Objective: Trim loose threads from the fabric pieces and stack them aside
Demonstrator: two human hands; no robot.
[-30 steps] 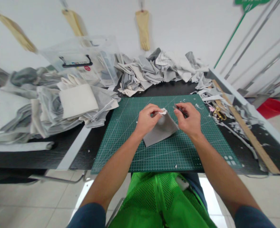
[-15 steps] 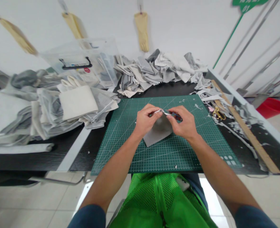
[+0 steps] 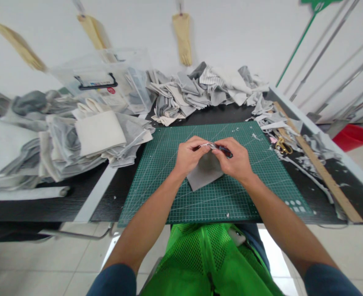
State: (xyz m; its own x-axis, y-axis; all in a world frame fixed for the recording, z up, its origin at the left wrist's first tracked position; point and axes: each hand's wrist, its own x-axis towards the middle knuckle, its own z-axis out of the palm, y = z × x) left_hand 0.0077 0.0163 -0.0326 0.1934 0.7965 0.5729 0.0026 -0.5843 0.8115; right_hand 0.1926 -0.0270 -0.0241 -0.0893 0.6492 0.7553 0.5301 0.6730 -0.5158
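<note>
A grey piece of cloth [image 3: 204, 174] hangs from my fingers over the green cutting mat [image 3: 169, 201], its lower corner against the mat. My left hand [image 3: 190, 155] is closed, pinching the cloth's upper edge, where whitish material shows. Close beside it, my right hand [image 3: 235, 158] is closed around a small dark tool [image 3: 226, 150]; its exact kind is hard to make out. The right thumb and fingertips meet the cloth edge, almost touching the left fingertips. Fingers hide most of the tool's working end.
Folded grey and cream cloths [image 3: 101, 131] lie left, by a clear plastic box [image 3: 98, 84]. More cloths [image 3: 181, 96] are heaped at the back. Right of the mat are gold-handled scissors [image 3: 282, 146], fabric scraps [image 3: 315, 164] and a wooden ruler [image 3: 320, 166]. Yellow gloves [image 3: 182, 39] hang on the wall.
My right hand has moved left with the dark tool, from apart to the cloth's edge beside my left hand. My left hand keeps hold of the cloth, nearly in place.
</note>
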